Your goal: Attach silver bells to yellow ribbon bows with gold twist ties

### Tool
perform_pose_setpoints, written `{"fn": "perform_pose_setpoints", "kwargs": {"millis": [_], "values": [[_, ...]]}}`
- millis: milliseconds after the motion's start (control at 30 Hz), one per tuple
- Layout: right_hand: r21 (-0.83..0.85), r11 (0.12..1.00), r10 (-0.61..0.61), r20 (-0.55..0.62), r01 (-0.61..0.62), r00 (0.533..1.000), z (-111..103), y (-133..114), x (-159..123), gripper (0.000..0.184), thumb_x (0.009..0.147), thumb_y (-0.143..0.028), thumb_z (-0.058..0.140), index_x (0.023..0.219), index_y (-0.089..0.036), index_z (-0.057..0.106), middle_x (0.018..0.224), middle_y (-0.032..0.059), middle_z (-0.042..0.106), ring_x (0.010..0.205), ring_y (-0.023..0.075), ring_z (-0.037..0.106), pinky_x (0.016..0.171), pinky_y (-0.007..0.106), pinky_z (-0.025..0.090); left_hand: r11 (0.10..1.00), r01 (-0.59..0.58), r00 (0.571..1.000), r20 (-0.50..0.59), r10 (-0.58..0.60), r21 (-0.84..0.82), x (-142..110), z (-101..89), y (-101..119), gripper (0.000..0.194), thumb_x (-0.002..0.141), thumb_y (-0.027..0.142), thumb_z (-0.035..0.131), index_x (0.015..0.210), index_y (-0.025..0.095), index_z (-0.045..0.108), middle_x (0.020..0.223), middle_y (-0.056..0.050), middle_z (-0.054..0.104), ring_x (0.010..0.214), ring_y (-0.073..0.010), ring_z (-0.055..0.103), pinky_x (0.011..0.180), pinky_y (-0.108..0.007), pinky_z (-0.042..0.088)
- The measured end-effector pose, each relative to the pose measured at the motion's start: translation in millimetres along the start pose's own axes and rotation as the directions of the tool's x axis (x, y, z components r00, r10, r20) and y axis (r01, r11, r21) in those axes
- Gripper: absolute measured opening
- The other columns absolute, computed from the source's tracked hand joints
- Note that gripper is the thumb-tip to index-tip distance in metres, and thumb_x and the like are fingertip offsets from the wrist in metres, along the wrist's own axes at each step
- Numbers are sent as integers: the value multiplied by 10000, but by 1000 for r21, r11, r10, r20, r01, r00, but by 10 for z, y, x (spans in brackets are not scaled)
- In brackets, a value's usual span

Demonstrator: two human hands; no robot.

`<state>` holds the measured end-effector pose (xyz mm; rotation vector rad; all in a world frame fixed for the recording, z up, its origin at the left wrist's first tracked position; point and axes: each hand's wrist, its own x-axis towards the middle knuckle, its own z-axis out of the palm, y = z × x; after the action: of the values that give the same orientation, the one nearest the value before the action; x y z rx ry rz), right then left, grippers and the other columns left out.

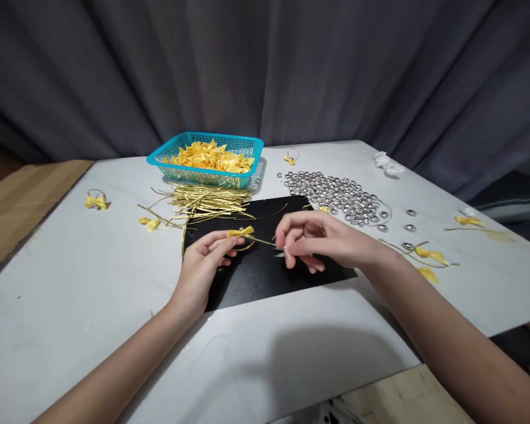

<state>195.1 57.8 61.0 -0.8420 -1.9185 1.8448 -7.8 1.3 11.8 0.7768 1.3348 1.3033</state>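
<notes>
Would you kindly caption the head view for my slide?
Above a black mat: yellow bow in left hand, gold wire running to right hand.

There is one blue plastic basket (181, 175), one flat black sheet (256, 280), one crumpled white scrap (386, 163). Two yellow ribbon bows (96, 202) with round wire loops lie on the white table (92, 282). The yellow ribbon pieces (212, 156), shiny silver beads (335, 191) and thin gold wires (207, 200) are too many to count.
</notes>
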Motion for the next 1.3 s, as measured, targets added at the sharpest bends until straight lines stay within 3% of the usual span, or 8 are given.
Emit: {"fn": "perform_pose_setpoints", "kwargs": {"millis": [100,200,300,433,567,733,967,1300], "values": [[138,988,-90,116,74,989,9,35,-9,177,797,-238,580,952,-154,597,981,73,702,387,16,472,383,164,388,1000,0,1000,11,0,-2,1,-1,2,214,671,294,735,816,148,679,811,-37,725,656,-91,551,550,-171,395],[185,971,-161,34,152,986,90,72,28,265,793,-236,607,1050,-173,583,1127,95,660,399,11,488,380,164,369,999,10,1000,11,-10,-38,-3,5,15,193,659,282,745,780,149,675,781,-22,715,631,-80,537,546,-163,394],[103,979,-158,-170,177,973,218,132,105,160,816,-263,596,927,-148,611,935,64,714,364,1,434,366,154,329,998,30,999,43,-27,-59,-14,20,31,190,672,292,735,781,151,669,797,-24,708,641,-84,543,550,-166,402],[21,993,-101,-293,112,951,355,241,212,173,802,-298,609,861,-137,635,726,11,676,382,13,395,368,161,303,996,50,996,77,-44,-75,-36,42,35,188,693,310,717,811,171,672,820,-18,687,686,-99,554,557,-169,409],[-131,984,-170,-443,124,880,428,321,256,112,762,-244,642,774,-134,660,715,-3,597,508,34,446,459,169,377,997,22,1000,23,-21,-73,-63,53,25,168,663,293,741,768,174,685,789,4,624,658,-80,483,503,-145,360],[9,993,-101,-442,117,891,523,370,252,168,773,-308,610,848,-163,651,752,9,629,521,62,536,447,183,444,999,19,999,33,-18,-34,-87,60,23,151,667,292,736,761,178,699,759,7,599,665,-81,455,504,-141,352],[145,983,-18,-541,114,841,606,375,268,170,678,-254,704,784,-136,644,691,21,662,610,111,656,573,217,528,999,27,998,61,-25,-28,-78,56,25,142,659,290,735,740,180,701,782,0,610,698,-94,493,536,-154,376],[172,978,-7,-537,118,843,625,347,244,272,634,-356,751,763,-144,638,673,14,653,617,128,662,634,259,546,998,57,996,74,-54,-40,-96,83,35,144,641,284,739,741,185,710,771,1,645,704,-105,542,570,-178,399]]}}
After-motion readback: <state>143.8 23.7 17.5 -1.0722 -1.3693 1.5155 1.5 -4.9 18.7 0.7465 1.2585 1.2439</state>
